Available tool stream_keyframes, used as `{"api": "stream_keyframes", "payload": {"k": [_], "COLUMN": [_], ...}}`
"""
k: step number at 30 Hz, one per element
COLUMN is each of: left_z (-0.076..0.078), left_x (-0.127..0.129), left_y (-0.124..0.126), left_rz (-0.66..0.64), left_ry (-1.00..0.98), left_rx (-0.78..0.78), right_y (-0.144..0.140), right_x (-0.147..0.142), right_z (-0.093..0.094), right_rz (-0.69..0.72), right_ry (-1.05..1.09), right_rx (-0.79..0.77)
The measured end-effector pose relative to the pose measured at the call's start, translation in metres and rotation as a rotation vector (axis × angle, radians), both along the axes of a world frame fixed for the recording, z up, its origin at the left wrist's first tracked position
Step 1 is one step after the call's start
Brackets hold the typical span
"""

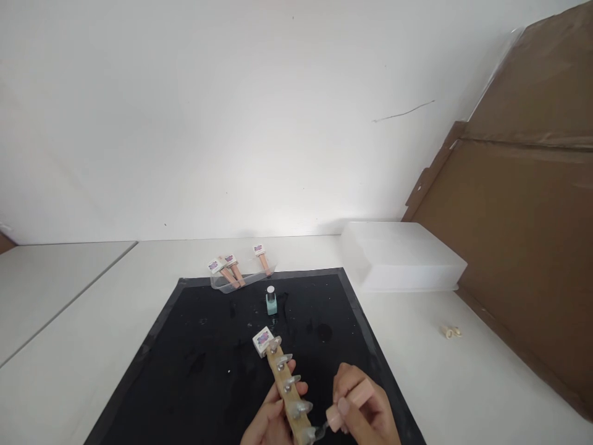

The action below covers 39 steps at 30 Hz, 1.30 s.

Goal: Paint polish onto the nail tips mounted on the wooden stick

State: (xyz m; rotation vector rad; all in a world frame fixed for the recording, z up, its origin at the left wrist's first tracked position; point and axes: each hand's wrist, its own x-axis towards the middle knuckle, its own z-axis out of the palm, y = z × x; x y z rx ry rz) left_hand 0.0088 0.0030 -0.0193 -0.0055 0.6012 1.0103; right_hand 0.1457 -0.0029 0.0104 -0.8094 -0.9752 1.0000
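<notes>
My left hand (pixel 271 420) grips a wooden stick (pixel 283 378) that carries several clear false nail tips and has a small labelled block at its far end. My right hand (pixel 364 411) pinches a pale pink nail polish cap with its brush (pixel 334 419), the brush tip touching the nearest nail tip at the bottom of the stick. An open bottle of light teal nail polish (pixel 271 301) stands upright on the black mat (pixel 194 364), beyond both hands.
A clear shallow tray (pixel 243 276) with three more labelled wooden sticks sits at the mat's far edge. A white translucent lidded box (pixel 401 256) lies at the right rear. Two small pale pieces (pixel 451 332) rest on the white table. Brown cardboard (pixel 528 235) leans at the right.
</notes>
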Motion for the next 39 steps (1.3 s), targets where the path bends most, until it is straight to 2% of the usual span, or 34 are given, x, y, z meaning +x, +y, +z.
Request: {"api": "stream_keyframes", "payload": {"k": [4,10,16,21,26,30,35,39], "left_z": [-0.0019,0.0026,0.0025,0.0019,-0.0013,-0.0005,-0.0019,-0.0039], "left_x": [-0.0002,0.0003,0.0000,0.0008,0.0007,0.0003,0.0004,0.0004], "left_y": [-0.0010,0.0000,0.0007,-0.0007,0.0002,-0.0001,-0.0011,-0.0005], "left_rz": [-0.002,0.001,0.009,0.007,0.000,-0.005,-0.005,-0.004], "left_ry": [-0.032,-0.006,-0.021,-0.004,-0.007,-0.030,-0.013,0.011], "left_rx": [0.011,-0.005,-0.033,-0.012,-0.009,-0.010,0.017,0.009], "right_y": [-0.0002,0.0010,-0.0004,0.0007,0.0019,0.0013,0.0015,0.0017], "right_x": [-0.0001,0.0022,-0.0028,0.0030,0.0034,0.0011,0.0020,-0.0016], "right_z": [-0.0007,0.0001,0.0025,0.0018,-0.0009,-0.0039,-0.0036,-0.0015], "right_rz": [-0.004,0.014,-0.024,0.019,0.020,-0.027,0.040,-0.022], "right_ry": [-0.068,0.047,-0.103,-0.065,-0.150,-0.114,-0.137,-0.112], "right_rx": [0.026,-0.001,0.059,0.033,0.099,0.099,0.170,0.079]}}
